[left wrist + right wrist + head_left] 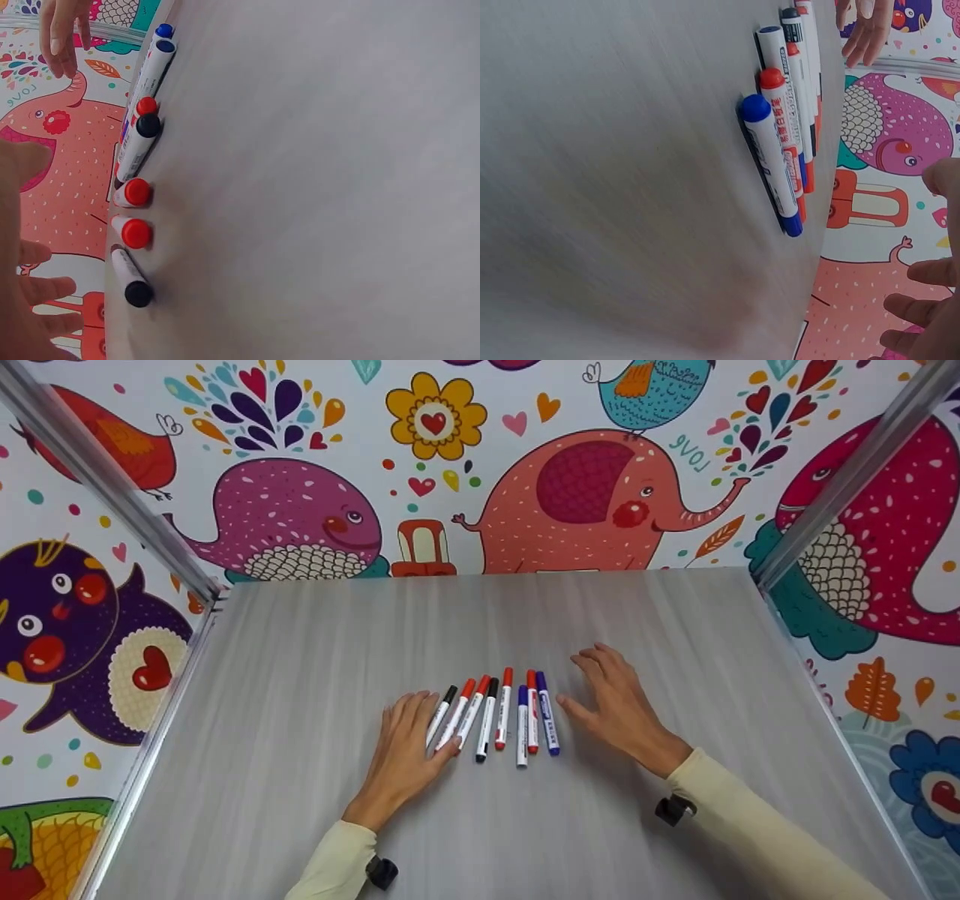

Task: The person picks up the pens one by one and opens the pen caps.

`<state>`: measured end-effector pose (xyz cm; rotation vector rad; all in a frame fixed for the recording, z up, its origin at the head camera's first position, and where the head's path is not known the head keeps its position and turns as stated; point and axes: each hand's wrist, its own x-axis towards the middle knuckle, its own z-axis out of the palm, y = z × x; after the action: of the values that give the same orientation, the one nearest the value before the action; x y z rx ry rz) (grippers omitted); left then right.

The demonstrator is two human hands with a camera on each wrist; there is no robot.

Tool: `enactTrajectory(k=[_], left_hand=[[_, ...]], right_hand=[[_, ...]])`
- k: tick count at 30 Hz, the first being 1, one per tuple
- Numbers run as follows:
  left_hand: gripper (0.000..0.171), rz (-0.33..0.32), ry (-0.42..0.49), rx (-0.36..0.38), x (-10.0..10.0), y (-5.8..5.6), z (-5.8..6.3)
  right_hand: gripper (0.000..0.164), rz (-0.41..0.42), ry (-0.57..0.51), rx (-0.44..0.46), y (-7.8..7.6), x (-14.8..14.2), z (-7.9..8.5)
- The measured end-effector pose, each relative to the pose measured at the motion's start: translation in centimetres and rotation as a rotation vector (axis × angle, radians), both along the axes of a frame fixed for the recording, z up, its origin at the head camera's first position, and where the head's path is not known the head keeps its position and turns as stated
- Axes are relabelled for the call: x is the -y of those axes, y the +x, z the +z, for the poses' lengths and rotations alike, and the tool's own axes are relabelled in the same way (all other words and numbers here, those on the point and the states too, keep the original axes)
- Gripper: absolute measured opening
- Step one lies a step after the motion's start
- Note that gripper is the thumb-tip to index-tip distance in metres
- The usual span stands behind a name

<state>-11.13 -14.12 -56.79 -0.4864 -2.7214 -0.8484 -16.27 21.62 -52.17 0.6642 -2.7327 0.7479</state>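
Patterned wall [517, 394] with "LOVE" lettering [688, 454], eight printed markers [504, 711] between left hand [406, 746] and right hand [624, 711], both loosely extended.

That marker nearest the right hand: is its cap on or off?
On. The marker has its blue cap over the far end; the near end is blue too, and no tip shows.

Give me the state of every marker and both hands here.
Two black-capped markers: caps on, lying flat
Four red-capped markers: caps on, lying flat
Two blue-capped markers: caps on, lying flat
Left hand: at the row's left end, contact unclear
Right hand: right of the row, holding nothing
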Motion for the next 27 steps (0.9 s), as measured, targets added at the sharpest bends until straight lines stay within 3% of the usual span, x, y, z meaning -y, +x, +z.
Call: enactTrajectory(k=[15, 27], left_hand=[[0.068, 0.015, 0.042, 0.025, 1.6, 1.8, -1.2], [0.065, 0.014, 0.076, 0.039, 2.1, 2.6, -2.1]], right_hand=[[0.067, 0.037, 0.019, 0.011, -0.1, 2.0, -0.9], [0.066, 0.089, 0.024, -0.009, 0.0, 3.6, -2.4]])
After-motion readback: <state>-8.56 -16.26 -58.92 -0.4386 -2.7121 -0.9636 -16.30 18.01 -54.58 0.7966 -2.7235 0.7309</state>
